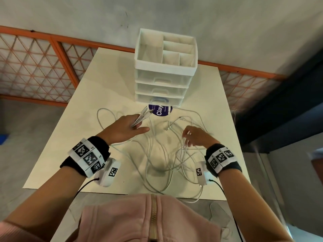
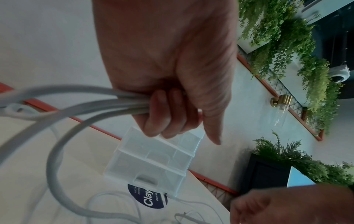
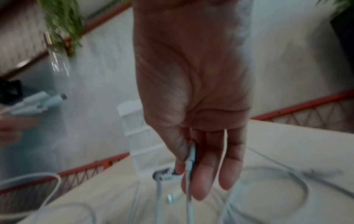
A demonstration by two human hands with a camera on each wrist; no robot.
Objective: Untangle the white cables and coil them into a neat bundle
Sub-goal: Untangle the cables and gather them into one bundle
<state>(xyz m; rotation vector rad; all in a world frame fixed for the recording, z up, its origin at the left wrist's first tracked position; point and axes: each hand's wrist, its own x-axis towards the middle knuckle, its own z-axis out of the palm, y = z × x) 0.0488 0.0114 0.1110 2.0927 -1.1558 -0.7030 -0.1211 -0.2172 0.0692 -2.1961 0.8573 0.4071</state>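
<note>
A: Where are the white cables (image 1: 158,154) relative to each grip?

B: Mostly between and below the two. They lie in a loose tangle on the worktop (image 1: 73,130), and some loops spill over its near edge.

A: And the left hand (image 1: 123,127)?

B: Its fingers (image 2: 162,112) are curled round several strands gathered side by side. The connector ends (image 1: 143,115) stick out past that grip, toward the purple round label (image 1: 161,110) and the clear drawer unit (image 1: 165,70) beyond. From the back of the grip the strands fall away in wide loops down to the pile.

A: The right hand (image 1: 196,137)?

B: It hangs above the right part of the tangle. In the right wrist view one thin cable (image 3: 189,174) is pinched between thumb and fingers, with the other fingers (image 3: 230,163) hanging fairly straight. That strand drops straight down from the grip into the heap. A loose connector (image 1: 168,128) lies on the worktop just left of it, between the two hands.
</note>
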